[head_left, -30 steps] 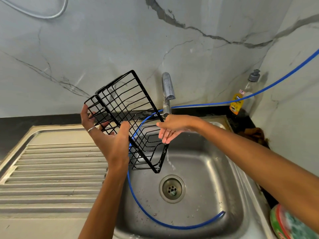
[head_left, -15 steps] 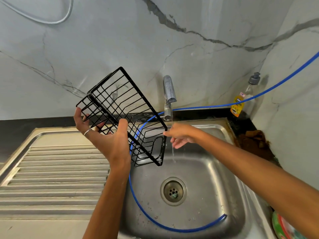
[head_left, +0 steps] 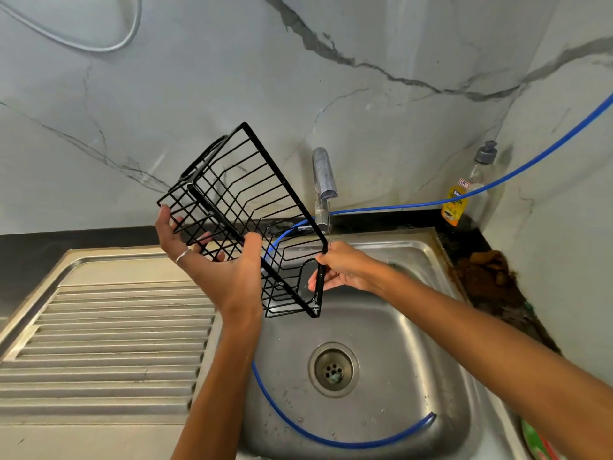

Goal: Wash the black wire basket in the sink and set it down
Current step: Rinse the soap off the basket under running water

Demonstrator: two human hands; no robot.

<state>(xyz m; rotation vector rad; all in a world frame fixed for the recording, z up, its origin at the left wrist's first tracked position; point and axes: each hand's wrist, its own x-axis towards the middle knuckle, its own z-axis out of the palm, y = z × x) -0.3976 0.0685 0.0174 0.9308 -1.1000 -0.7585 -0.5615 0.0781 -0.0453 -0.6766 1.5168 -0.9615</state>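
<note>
The basket [head_left: 245, 224] hangs tilted in the air over the left edge of the sink [head_left: 414, 327], its low corner toward the tap [head_left: 323, 175]. The left hand [head_left: 219, 270] cradles it from below, palm up, fingers spread wide under the wires and thumb on the frame. The right hand [head_left: 345, 267] pinches the basket's right corner rim, under the thin stream of water. A blue hose [head_left: 331, 443] curls through the basin. A soap bottle [head_left: 464, 190] stands in the corner.
</note>
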